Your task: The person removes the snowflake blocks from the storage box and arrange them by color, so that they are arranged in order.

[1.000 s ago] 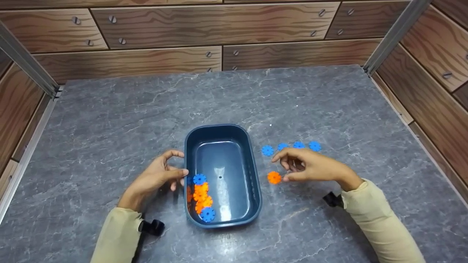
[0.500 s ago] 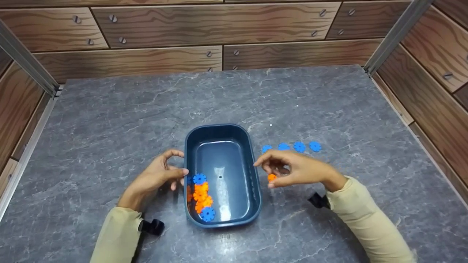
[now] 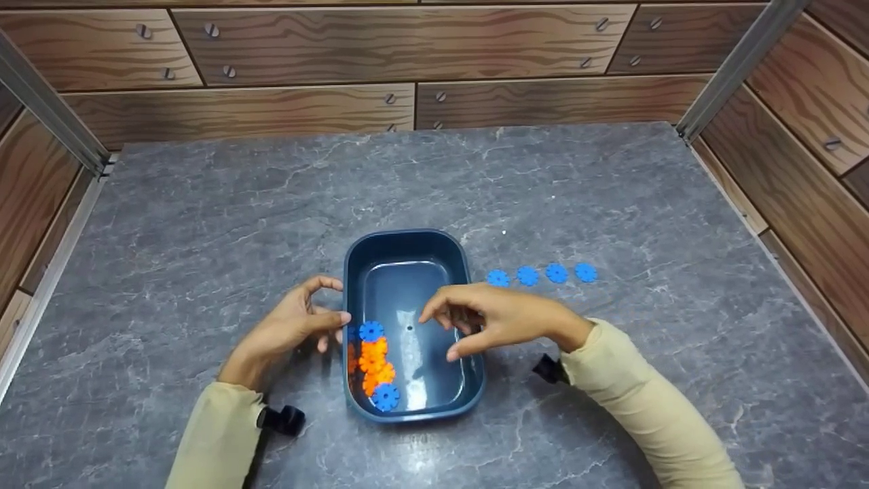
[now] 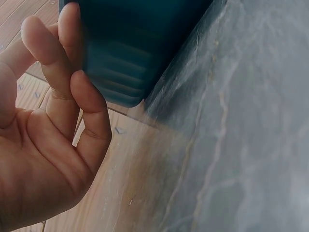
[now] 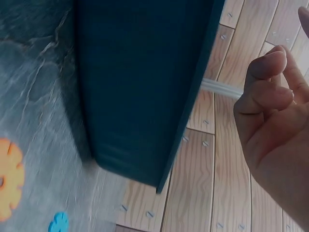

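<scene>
The long, pale yellow cloth left sleeve [image 3: 214, 435] bears a small, blocky black device [image 3: 284, 420] near its end. The matching, softly creased pale yellow right sleeve [image 3: 648, 404] bears a similar angular black device [image 3: 548, 369]. The left hand [image 3: 290, 323] and right hand [image 3: 494, 316] are bare.

Right-hand fingers [image 3: 445, 299] now over the bin [image 3: 394, 285] instead of beside it, tabletop orange disc [image 5: 10, 169] hidden from head view

walls [image 3: 326, 44]: wood-patterned | corner posts [image 3: 739, 64]: metal | tabletop [image 3: 271, 183]: grey, marbled
</scene>
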`<state>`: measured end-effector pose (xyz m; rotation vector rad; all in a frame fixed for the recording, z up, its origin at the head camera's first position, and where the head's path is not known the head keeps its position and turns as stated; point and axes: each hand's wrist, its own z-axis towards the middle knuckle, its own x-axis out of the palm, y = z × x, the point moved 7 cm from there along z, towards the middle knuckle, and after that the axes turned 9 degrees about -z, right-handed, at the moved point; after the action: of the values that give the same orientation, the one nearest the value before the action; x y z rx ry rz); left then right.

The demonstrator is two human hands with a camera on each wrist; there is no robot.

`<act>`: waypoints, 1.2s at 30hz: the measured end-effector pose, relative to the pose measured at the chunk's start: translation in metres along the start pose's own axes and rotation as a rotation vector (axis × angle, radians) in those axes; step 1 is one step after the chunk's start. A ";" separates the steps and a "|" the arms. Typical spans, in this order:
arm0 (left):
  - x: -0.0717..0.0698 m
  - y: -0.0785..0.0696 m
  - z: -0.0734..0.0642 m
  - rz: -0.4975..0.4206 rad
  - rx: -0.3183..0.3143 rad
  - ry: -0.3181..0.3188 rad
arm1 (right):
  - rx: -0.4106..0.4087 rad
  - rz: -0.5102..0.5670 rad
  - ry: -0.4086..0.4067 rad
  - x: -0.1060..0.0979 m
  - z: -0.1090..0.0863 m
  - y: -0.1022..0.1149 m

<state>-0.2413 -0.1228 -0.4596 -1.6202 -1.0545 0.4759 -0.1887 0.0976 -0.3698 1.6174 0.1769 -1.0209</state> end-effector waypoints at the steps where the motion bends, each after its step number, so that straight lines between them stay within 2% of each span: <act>1: 0.000 0.000 0.000 -0.001 0.001 0.000 | 0.001 -0.011 0.013 0.002 0.003 0.000; 5: 0.002 0.000 0.001 -0.006 0.011 0.014 | 0.005 -0.102 0.073 0.013 0.013 -0.003; 8: 0.003 0.001 0.003 -0.004 0.022 0.022 | 0.043 -0.175 0.128 0.023 0.020 -0.008; 14: 0.003 0.001 0.003 -0.003 0.023 0.026 | 0.122 -0.252 0.228 0.041 0.031 -0.014; 21: 0.002 0.001 0.002 0.003 0.030 0.030 | 0.105 -0.364 0.321 0.059 0.043 -0.014; 30: 0.003 0.000 0.001 -0.014 0.021 0.016 | 0.086 -0.365 0.393 0.075 0.052 -0.018; 36: 0.002 -0.002 0.001 0.009 0.044 0.032 | 0.070 -0.376 0.428 0.084 0.055 -0.020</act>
<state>-0.2415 -0.1204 -0.4574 -1.5891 -1.0065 0.4749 -0.1777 0.0241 -0.4404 1.8961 0.7640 -0.9509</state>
